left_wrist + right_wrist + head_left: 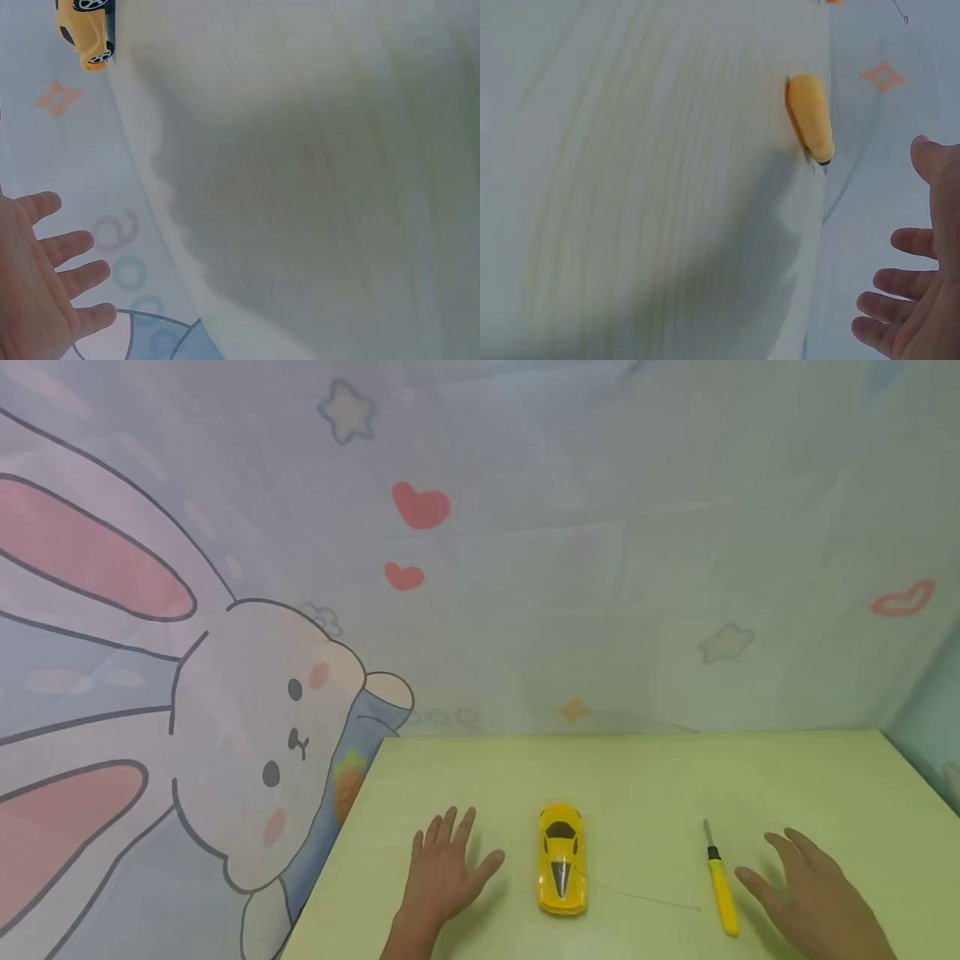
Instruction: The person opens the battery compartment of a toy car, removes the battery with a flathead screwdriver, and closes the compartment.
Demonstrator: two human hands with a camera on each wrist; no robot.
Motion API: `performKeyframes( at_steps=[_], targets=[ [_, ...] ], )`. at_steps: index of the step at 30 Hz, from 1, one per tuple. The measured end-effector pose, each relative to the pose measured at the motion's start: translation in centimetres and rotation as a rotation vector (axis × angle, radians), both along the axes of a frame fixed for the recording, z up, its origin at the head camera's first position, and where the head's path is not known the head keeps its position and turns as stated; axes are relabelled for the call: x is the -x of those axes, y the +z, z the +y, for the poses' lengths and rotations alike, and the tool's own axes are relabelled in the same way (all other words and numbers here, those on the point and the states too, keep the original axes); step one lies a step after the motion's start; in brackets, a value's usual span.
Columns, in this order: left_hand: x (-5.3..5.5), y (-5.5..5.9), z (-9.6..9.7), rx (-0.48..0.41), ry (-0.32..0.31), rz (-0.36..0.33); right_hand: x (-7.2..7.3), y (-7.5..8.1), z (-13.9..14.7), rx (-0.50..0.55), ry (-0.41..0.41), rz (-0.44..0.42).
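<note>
A yellow toy car (562, 860) with a dark windshield stands on the pale green table between the two hands. To its left is my left hand (444, 875), fingers spread, holding nothing; the left wrist view shows this hand (37, 277) with its fingers apart and the car (84, 30) at the top corner. A screwdriver (722, 885) with a yellow handle and black collar lies at the right, metal tip pointing away. Just right of it my right hand (817, 893) hovers with relaxed fingers and holds nothing. The right wrist view shows the screwdriver's handle (810, 116) beyond the thumb.
A thin wire or thread (652, 900) runs across the table (645, 785) from the car toward the screwdriver. Behind the table hangs a cloth backdrop (570, 568) printed with a rabbit, hearts and stars. The table's far edge meets this cloth.
</note>
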State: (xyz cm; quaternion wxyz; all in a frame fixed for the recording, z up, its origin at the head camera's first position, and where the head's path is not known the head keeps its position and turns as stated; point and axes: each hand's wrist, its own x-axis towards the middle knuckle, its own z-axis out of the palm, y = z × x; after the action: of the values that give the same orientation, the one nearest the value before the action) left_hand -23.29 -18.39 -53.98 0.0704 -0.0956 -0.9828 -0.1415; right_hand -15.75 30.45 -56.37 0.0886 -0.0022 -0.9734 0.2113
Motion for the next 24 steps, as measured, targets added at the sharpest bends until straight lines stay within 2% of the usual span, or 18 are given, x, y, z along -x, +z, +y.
performKeyframes(
  at_steps=[10, 17, 24],
  targets=[
    [0.1, 0.1, 0.6, -0.035, -0.012, -0.024, 0.1, 1.1, -2.2, 0.010, 0.031, -0.028],
    [0.2, 0.2, 1.1, -0.056, -0.012, -0.035, -0.2, 1.4, -4.3, 0.066, 0.065, 0.029],
    [0.2, 0.4, 1.8, -0.111, -0.016, -0.026, 0.2, 1.7, -5.7, 0.038, 0.091, 0.037]
  ],
)
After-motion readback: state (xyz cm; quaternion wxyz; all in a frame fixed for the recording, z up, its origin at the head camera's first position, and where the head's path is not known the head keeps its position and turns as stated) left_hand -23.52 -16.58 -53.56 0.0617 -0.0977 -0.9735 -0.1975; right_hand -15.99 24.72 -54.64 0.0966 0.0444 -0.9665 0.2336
